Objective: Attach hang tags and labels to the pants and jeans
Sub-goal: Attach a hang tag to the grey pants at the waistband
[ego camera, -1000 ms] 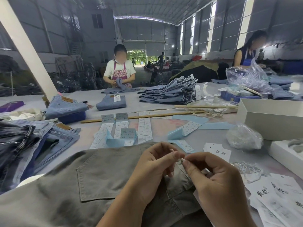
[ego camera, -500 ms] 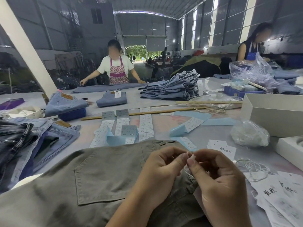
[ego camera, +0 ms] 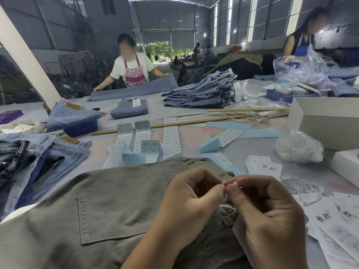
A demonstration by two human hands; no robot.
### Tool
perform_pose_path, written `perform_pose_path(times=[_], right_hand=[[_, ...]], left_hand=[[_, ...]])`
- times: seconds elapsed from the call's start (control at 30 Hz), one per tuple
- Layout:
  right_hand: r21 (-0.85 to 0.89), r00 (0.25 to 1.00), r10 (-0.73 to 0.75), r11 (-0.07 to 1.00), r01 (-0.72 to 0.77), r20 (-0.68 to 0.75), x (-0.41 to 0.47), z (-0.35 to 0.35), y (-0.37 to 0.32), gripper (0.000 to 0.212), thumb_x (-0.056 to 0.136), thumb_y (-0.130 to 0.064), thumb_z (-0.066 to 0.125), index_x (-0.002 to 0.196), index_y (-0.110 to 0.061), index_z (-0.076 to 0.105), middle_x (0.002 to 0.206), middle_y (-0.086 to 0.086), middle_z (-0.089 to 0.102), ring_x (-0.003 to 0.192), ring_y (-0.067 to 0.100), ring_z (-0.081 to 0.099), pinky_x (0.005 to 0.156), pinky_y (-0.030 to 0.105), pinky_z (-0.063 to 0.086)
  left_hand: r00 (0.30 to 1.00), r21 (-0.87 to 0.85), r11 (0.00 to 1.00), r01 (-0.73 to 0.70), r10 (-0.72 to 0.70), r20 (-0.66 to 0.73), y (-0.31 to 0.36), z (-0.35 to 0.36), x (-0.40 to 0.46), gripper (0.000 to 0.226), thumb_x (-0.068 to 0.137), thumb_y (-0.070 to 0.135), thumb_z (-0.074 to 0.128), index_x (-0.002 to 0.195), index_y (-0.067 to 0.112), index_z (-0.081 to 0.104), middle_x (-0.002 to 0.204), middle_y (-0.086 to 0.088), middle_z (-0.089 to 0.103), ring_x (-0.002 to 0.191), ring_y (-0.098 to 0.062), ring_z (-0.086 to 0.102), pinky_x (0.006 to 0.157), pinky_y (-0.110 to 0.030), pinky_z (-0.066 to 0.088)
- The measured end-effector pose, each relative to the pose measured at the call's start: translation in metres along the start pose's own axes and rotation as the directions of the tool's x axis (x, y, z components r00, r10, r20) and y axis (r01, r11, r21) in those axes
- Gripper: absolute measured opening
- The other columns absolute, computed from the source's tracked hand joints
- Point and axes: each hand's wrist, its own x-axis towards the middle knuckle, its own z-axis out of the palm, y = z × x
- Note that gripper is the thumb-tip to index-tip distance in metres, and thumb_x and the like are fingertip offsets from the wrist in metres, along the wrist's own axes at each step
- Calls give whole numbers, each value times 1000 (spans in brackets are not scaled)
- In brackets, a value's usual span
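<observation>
head: hands pinch string above pants

Both hands: left, right pinch white string over khaki pants.

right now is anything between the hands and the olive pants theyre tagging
Nothing visible. The left hand and right hand pinch a white string together directly above the olive pants near the waistband. Label strips and hang tags lie off to the sides.
</observation>
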Motion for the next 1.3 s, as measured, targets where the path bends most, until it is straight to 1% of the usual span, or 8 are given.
perform_pose_path(times=[0.17,0.4,0.53,0.67,0.83,1.0,1.1,1.3], right_hand=[[-5,998,59,998,-60,-19,1,1,-4,27,66,-43,84,80,-22,73,76,4,74,68,17,70,66,20,56],[62,996,80,995,-78,-31,-1,1,-7,9,69,-13,71,77,-15,74,75,8,75,69,16,71,67,18,55],[27,996,73,997,-72,-41,-2,4,-9,9,69,-13,71,78,-16,74,74,7,74,68,17,70,67,19,56],[39,995,78,996,-75,-69,-2,5,-9,10,67,-13,73,76,-17,74,72,6,74,66,15,69,65,18,55],[27,997,74,997,-73,-36,-3,4,-8,13,67,-13,81,77,-18,73,71,5,73,65,13,67,65,17,54],[-17,998,69,997,-69,-7,-3,0,-7,14,73,-8,69,78,-20,74,71,4,71,66,13,65,65,16,53],[8,999,41,999,-41,7,-2,-1,-7,18,71,0,65,72,-16,73,73,1,69,68,10,65,64,14,51],[80,997,70,994,-70,13,0,0,-5,14,63,7,57,59,-4,64,68,11,62,64,28,61,60,23,50]], left_hand=[[1000,23,1000,11,-12,28,-1,-1,0,15,78,28,69,78,13,71,70,-23,63,61,-17,50,58,-33,37],[998,17,1000,18,-19,62,2,0,-1,23,74,36,70,74,13,68,62,-5,57,60,-15,46,57,-32,33],[997,1,1000,13,-13,74,3,1,-1,26,74,35,69,74,9,67,61,-4,55,60,-15,44,56,-33,31],[996,6,1000,11,-12,87,3,0,-1,22,74,38,69,73,16,70,61,-3,57,59,-15,46,56,-33,33],[996,31,999,7,-10,86,3,-1,-1,18,76,37,69,72,19,70,61,0,58,58,-12,47,54,-28,35],[996,8,1000,-12,11,89,6,0,-1,11,80,28,71,71,22,72,61,6,61,57,-6,49,53,-19,37],[994,-8,1000,-10,11,105,6,0,-1,9,81,25,72,73,21,73,62,8,64,59,-2,53,55,-15,40],[993,59,998,-34,27,116,1,-2,1,8,80,23,72,73,27,71,65,10,64,64,-2,56,62,-20,42]])
